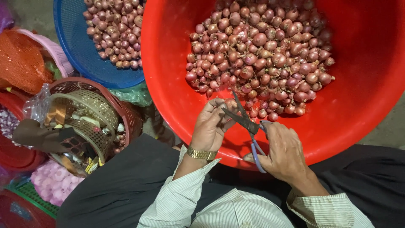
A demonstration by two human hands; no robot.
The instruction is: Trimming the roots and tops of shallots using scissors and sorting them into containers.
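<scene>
Head view: left hand (209, 126) pinches a shallot (230, 104), right hand (283, 153) grips scissors (246, 122) (over red basin (371, 105)).

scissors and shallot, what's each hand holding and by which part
The right hand holds the scissors by the blue handle loops, blades open. The left hand pinches a single shallot at its fingertips, against the blades.

2 hands (209, 126), 1 scissors (244, 122), 1 red tub (363, 84), 1 blue basket (80, 50), shallots (261, 55) too many to count
</scene>
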